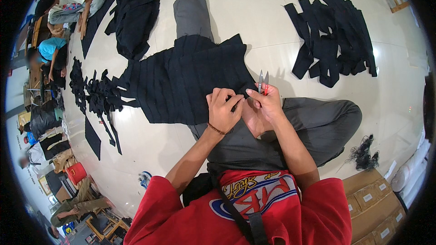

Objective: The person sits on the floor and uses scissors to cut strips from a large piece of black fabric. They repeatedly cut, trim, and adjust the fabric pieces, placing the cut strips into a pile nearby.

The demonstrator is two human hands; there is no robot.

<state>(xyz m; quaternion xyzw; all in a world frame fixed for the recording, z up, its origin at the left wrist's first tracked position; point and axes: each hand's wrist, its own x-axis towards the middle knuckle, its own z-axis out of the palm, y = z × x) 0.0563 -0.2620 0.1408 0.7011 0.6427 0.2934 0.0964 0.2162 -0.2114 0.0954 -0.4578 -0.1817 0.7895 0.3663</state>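
A large black fabric piece [181, 81] with parallel seams lies across my outstretched leg [190, 13] and folded leg [322, 127]. My left hand [225, 109] is closed on its lower right edge, fingertips pinching the cloth. Just right of it, my right hand [268, 104] holds small thread snips [263, 83] with red on the handle, pointed upward, while its thumb reaches to the fabric's edge. My bare foot [252, 122] is under the hands.
Black strips lie at upper right [331, 36] and left [100, 95]; a black heap [131, 22] sits upper left on the tiled floor [250, 9]. Co-workers [68, 4] [52, 54] crouch along the left. Dark tangled threads [365, 152], cardboard boxes [377, 206] and white rolls [408, 168] are at right.
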